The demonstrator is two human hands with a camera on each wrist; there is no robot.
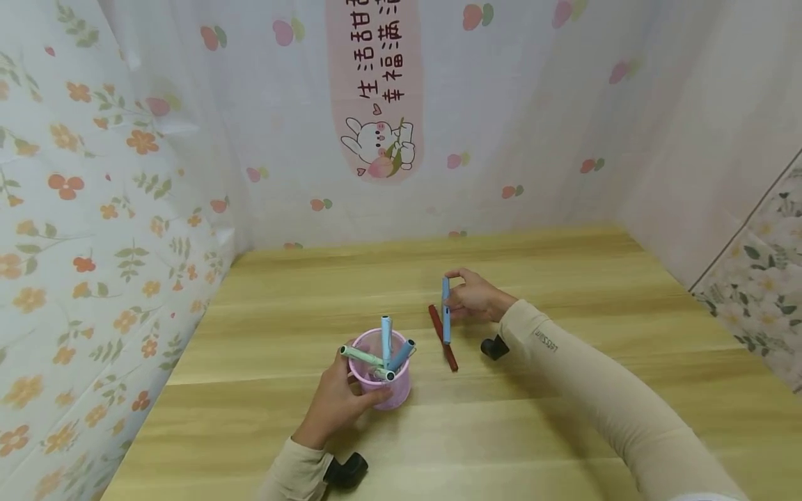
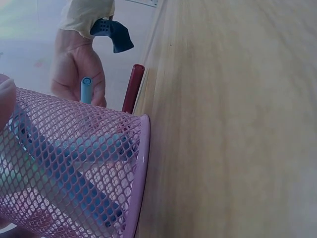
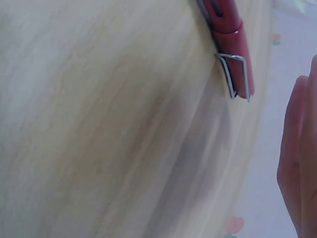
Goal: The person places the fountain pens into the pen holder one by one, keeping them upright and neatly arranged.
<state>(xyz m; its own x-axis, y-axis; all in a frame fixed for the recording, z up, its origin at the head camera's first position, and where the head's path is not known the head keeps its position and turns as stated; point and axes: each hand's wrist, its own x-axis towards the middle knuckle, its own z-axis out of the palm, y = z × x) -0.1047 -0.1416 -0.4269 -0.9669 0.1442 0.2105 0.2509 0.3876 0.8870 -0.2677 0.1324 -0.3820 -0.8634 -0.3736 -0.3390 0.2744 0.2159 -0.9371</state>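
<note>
My left hand (image 1: 335, 403) is wrapped around a pink mesh pen cup (image 1: 396, 398) standing on the table. Inside lean several pens: a light blue pen (image 1: 386, 335), a darker blue pen (image 1: 399, 355) and pale green ones, including a green pen (image 1: 360, 355). Farther right, my right hand (image 1: 474, 296) pinches a blue pen (image 1: 446, 321) between thumb and fingers. That pen overlaps a dark red pen (image 1: 452, 359) lying on the tabletop. In the right wrist view the red pen (image 3: 233, 44) shows a wire clip, with the fingers (image 3: 296, 158) at the right edge.
The wood-grain table (image 1: 282, 299) runs back to a white curtain (image 1: 532, 104) printed with hearts and a rabbit. A flowered cloth (image 1: 75, 243) hangs at the left side. A black wrist mount (image 1: 347, 471) sits on the left sleeve, another mount (image 1: 495, 347) by the right.
</note>
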